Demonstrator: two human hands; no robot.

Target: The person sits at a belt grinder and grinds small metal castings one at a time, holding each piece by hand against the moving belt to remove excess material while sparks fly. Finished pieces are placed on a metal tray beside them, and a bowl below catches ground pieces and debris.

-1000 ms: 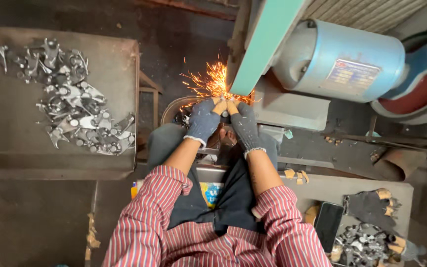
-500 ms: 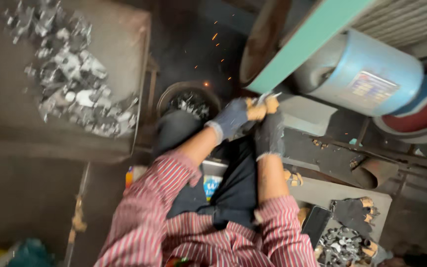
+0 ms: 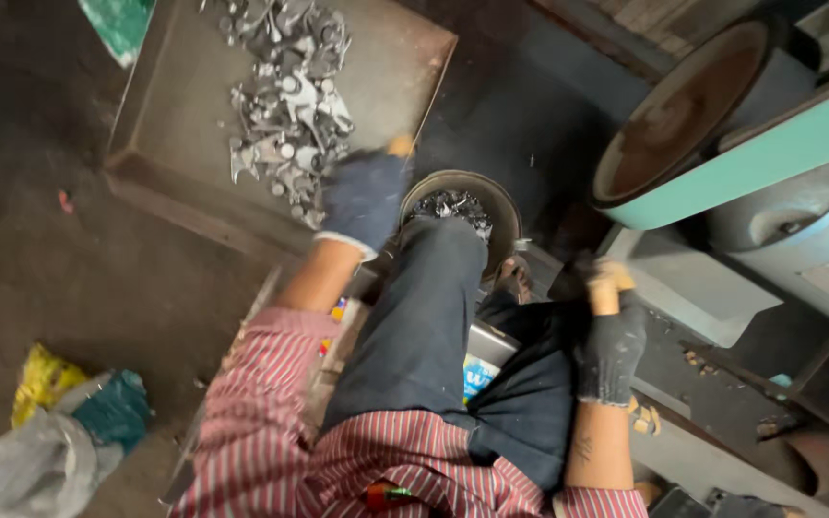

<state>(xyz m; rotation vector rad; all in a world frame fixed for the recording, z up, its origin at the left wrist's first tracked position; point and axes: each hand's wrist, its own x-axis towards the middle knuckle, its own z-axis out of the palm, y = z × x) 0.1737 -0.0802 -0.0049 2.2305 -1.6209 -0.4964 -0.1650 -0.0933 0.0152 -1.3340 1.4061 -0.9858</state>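
Beside the round bowl (image 3: 462,206) that sits just past the person's knee, the left hand (image 3: 365,197) in its dark glove reaches toward the near edge of the tray (image 3: 160,134), its fingers partly curled over the heap of small grey metal castings (image 3: 285,96); motion blur hides whether it has closed on one, so I cannot tell. The right hand (image 3: 611,341), also gloved, rests on the far side of the bowl by the person's thigh with fingers bent together, and whether it holds a piece cannot be made out either. Risks, as I judge them: the castings look sharp-edged and tangled, so a quick grab could snag the glove or drag several pieces over the tray's rim onto the floor; the glove fingertips look worn through, leaving skin open to burrs; and the green belt (image 3: 760,163) and its brown wheel (image 3: 683,110), up and away from the bowl on the right hand's side, stand close enough that a loose striped sleeve (image 3: 271,403) or a careless swing could meet them. Counts: one tray, one bowl with a smaller load of castings in it, one belt, one wheel, one blue motor housing (image 3: 798,230), two gloved hands, and castings too many and too heaped to number.
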